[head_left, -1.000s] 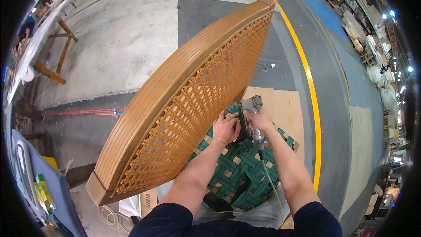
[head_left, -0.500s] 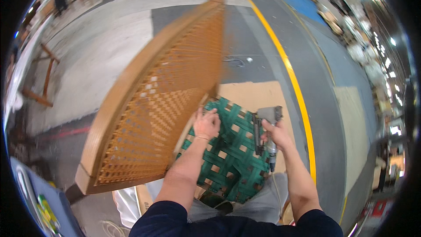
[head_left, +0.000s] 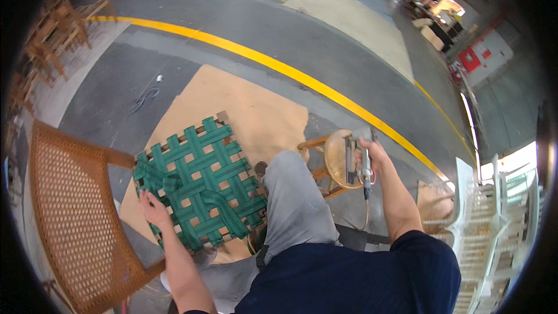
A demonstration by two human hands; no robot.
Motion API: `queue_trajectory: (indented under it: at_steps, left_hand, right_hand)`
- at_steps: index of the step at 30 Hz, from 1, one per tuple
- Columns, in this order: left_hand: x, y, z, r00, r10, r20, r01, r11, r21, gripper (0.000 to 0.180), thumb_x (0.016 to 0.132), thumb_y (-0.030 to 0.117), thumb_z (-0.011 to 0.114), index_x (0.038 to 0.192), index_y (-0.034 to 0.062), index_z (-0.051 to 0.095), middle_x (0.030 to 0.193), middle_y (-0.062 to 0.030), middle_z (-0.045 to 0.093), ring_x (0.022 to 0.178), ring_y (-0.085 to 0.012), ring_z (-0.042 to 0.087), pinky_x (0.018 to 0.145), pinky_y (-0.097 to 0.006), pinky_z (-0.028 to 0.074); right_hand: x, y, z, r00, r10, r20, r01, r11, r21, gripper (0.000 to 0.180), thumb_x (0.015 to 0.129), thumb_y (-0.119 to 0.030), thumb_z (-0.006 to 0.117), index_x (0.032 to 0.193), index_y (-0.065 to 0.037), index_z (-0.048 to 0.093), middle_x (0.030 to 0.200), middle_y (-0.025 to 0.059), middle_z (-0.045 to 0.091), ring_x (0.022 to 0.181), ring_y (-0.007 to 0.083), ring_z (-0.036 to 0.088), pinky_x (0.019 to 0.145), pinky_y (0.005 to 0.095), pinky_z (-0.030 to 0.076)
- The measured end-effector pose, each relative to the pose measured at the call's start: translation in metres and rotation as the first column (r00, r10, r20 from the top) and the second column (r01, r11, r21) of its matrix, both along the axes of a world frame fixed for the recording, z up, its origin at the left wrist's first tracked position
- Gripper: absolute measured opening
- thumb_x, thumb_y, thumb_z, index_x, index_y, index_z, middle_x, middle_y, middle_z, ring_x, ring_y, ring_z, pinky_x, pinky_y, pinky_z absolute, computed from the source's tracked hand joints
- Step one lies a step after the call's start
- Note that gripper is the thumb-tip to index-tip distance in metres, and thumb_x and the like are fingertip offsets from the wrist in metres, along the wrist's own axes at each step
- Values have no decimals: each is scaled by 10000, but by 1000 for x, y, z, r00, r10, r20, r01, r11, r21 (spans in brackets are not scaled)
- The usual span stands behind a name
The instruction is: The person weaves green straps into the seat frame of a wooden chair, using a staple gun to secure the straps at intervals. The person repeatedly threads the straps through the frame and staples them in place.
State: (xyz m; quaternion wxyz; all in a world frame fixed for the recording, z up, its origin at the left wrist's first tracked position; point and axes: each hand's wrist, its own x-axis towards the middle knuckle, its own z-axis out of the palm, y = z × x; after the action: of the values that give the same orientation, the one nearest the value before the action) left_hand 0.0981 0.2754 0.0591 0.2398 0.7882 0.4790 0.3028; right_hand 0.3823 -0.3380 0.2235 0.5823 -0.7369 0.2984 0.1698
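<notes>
A chair stands in front of me, with a seat of woven green webbing straps (head_left: 200, 189) and a wood-framed cane back (head_left: 78, 209) on the left. Loose strap ends lie across the weave. Over the seat's left edge, close to the cane back, my left hand (head_left: 156, 209) has its fingers stretched out and nothing in them. My right hand (head_left: 375, 154) is wrapped round the grip of a pneumatic staple gun (head_left: 363, 166), from which an air hose hangs. The staple gun is above or against a round wooden stool (head_left: 337, 160); contact is unclear.
Brown cardboard (head_left: 256, 119) lies on the floor under the chair. White plastic chairs (head_left: 485, 227) are stacked at the right. Wooden chair frames (head_left: 58, 38) stand far left. A yellow floor line (head_left: 279, 65) crosses beyond the stool, and a thin cable (head_left: 144, 100) lies on the floor.
My view has swung to the right, bringing the stool and white chairs in. The staple gun has moved away from the webbing seat toward the stool. My left hand remains by the seat's left edge.
</notes>
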Motion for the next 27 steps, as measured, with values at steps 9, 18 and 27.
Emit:
queue_trajectory:
  at_steps: [9,18,27]
  left_hand:
    - [-86,-208,27,896,433,100,-55,331,-942,406,1079,349,624,866,7,674,612,-53,618,499,-147,582,511,-301,481]
    - [-66,-207,23,975,221,-5,24,-127,-992,736,1012,619,623,1473,61,495,1522,-215,515,1153,-398,674,983,-556,532]
    - [-68,-211,2,849,477,227,249,16,-968,424,1081,386,618,1316,33,586,1144,-173,720,766,-323,728,692,-476,628]
  right_hand:
    - [60,-30,-84,996,-52,-75,73,946,315,400,1080,-483,563,1087,-95,660,827,56,668,687,195,649,598,336,565]
    - [67,-51,-132,857,400,325,-200,839,-506,509,927,-245,798,1342,12,654,1192,137,729,1049,301,688,917,452,539]
    - [46,-25,-68,756,628,187,-288,575,-766,625,888,-350,796,1375,16,655,1272,242,715,1174,345,687,1027,424,513]
